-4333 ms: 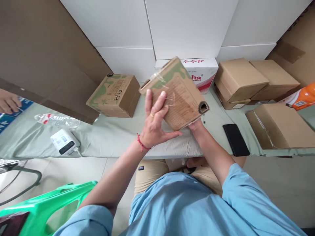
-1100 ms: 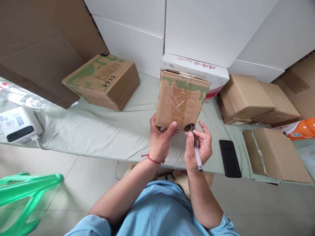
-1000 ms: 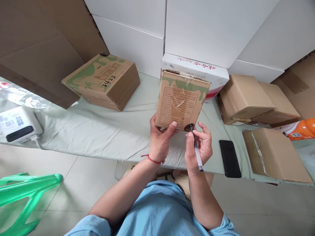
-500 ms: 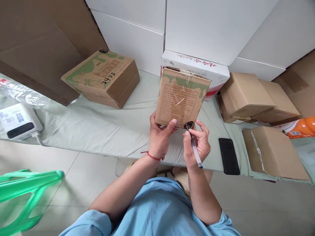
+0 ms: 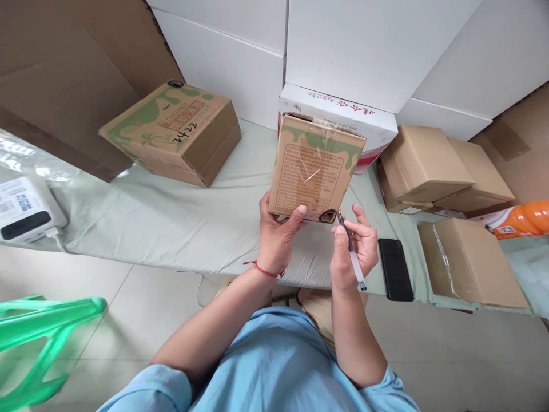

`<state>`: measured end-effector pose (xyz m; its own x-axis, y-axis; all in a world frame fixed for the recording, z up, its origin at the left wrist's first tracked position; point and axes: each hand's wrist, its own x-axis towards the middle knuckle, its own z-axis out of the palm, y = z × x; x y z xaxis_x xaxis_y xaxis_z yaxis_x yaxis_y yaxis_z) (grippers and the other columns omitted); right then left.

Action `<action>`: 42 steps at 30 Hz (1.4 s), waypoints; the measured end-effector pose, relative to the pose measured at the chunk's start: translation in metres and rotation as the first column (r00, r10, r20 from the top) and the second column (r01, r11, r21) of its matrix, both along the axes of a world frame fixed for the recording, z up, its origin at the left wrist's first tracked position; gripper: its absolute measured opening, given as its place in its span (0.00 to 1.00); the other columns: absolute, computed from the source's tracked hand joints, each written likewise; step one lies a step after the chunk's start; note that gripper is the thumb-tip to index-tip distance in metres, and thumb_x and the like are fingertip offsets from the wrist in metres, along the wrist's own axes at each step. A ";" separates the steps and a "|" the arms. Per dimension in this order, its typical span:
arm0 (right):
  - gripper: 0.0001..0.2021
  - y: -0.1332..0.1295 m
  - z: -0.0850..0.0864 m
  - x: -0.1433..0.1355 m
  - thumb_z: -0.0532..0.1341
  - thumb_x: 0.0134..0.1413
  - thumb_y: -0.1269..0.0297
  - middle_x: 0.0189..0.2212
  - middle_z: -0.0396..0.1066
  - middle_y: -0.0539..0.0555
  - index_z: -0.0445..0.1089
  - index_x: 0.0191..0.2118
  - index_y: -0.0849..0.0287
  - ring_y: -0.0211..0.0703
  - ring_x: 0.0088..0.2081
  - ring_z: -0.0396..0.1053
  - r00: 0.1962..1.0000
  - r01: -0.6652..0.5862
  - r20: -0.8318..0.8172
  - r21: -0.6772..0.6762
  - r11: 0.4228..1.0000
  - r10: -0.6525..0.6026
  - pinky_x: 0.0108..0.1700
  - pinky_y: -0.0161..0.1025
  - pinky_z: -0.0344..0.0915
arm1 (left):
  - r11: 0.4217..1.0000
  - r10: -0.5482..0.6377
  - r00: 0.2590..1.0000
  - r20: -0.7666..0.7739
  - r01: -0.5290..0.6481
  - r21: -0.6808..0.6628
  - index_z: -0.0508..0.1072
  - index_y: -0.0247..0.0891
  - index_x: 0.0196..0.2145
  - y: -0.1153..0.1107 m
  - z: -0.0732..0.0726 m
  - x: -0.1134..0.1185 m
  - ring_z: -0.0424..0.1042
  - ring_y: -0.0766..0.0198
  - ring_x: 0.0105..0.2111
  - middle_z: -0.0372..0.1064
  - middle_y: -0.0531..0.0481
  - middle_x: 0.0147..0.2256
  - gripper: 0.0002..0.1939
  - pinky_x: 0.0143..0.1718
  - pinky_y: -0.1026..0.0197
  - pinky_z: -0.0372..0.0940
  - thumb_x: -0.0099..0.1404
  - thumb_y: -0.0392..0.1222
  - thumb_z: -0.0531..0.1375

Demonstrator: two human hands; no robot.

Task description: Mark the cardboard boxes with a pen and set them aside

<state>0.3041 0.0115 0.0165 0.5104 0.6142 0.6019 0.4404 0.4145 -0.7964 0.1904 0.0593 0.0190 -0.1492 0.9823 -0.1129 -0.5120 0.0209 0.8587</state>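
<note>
My left hand (image 5: pixel 281 232) grips the lower left corner of a brown cardboard box (image 5: pixel 313 171), thumb across its printed face and fingers hidden behind. Green drips run along the box's top, and clear tape crosses it. A black ring is drawn around a spot at its lower right corner. Just right of that corner, my right hand (image 5: pixel 354 249) pinches a gel pen (image 5: pixel 352 252) with a clear barrel. The pen's tip points up and sits beside the box edge; whether it touches cannot be told.
A similar box (image 5: pixel 175 134) marked 2422 stands left. Behind the held one is a white carton (image 5: pixel 373 126). Right lie a black phone (image 5: pixel 395 269), several plain boxes (image 5: pixel 429 163) and an orange bottle (image 5: pixel 525 220). A white device (image 5: pixel 30 209) and a green stool (image 5: pixel 51 320) are at left.
My right hand has drawn the pen off the box's ringed corner, moving right and slightly down. My left hand still holds the box in nearly the same place.
</note>
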 end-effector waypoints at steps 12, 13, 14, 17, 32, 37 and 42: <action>0.03 0.003 0.000 -0.005 0.67 0.67 0.64 0.60 0.77 0.65 0.74 0.44 0.55 0.56 0.67 0.75 0.998 -0.027 0.051 -0.021 0.999 0.028 0.54 0.52 0.84 | 1.000 -0.007 1.000 -0.029 0.007 0.006 0.66 0.50 0.60 0.000 -0.003 0.000 0.75 0.49 0.59 0.71 0.45 0.60 0.43 0.43 0.57 0.81 0.55 0.59 0.80; 0.03 0.003 0.001 -0.005 0.67 0.67 0.64 0.61 0.76 0.65 0.74 0.44 0.55 0.56 0.65 0.76 0.998 -0.022 0.061 -0.029 0.999 0.024 0.52 0.51 0.84 | 1.000 -0.007 1.000 -0.030 0.007 0.007 0.66 0.50 0.60 0.000 -0.003 0.000 0.75 0.49 0.58 0.71 0.45 0.60 0.42 0.42 0.57 0.80 0.55 0.59 0.80; 0.03 0.003 0.001 -0.005 0.67 0.67 0.63 0.62 0.76 0.66 0.74 0.43 0.55 0.55 0.63 0.78 0.997 -0.013 0.069 -0.041 0.999 0.016 0.50 0.50 0.84 | 1.000 -0.009 1.000 -0.029 0.009 0.007 0.66 0.50 0.60 0.000 -0.003 0.000 0.75 0.50 0.58 0.71 0.45 0.59 0.42 0.42 0.57 0.80 0.55 0.58 0.80; 0.05 0.004 0.003 -0.005 0.66 0.67 0.61 0.60 0.77 0.66 0.74 0.43 0.55 0.56 0.63 0.78 0.998 0.016 0.063 -0.058 0.998 -0.013 0.47 0.47 0.84 | 1.000 -0.008 1.000 -0.014 0.008 0.003 0.66 0.49 0.59 0.000 -0.002 0.000 0.75 0.50 0.58 0.71 0.45 0.60 0.41 0.42 0.59 0.80 0.55 0.57 0.80; 0.03 0.003 0.007 -0.010 0.64 0.68 0.62 0.34 0.79 0.54 0.70 0.41 0.53 0.57 0.64 0.78 0.995 0.010 -0.099 -0.037 0.999 -0.014 0.55 0.53 0.81 | 1.000 -0.004 1.000 -0.009 0.004 -0.007 0.66 0.49 0.58 -0.001 0.000 0.000 0.74 0.50 0.60 0.71 0.45 0.60 0.40 0.40 0.61 0.80 0.55 0.56 0.80; 0.04 0.002 0.007 -0.011 0.64 0.67 0.62 0.36 0.79 0.55 0.69 0.41 0.53 0.58 0.62 0.79 0.994 0.019 -0.105 -0.049 0.999 -0.024 0.54 0.54 0.81 | 1.000 0.001 1.000 0.008 -0.001 -0.008 0.67 0.49 0.57 -0.001 0.001 0.000 0.73 0.49 0.60 0.71 0.45 0.60 0.40 0.41 0.60 0.80 0.54 0.55 0.81; 0.04 -0.002 0.001 -0.010 0.63 0.68 0.62 0.43 0.80 0.58 0.68 0.41 0.54 0.56 0.60 0.79 0.992 -0.010 -0.126 -0.022 1.000 0.008 0.56 0.56 0.80 | 1.000 0.004 1.000 0.020 -0.003 -0.015 0.66 0.50 0.57 0.001 0.001 -0.001 0.74 0.49 0.60 0.71 0.45 0.59 0.41 0.40 0.60 0.80 0.52 0.55 0.81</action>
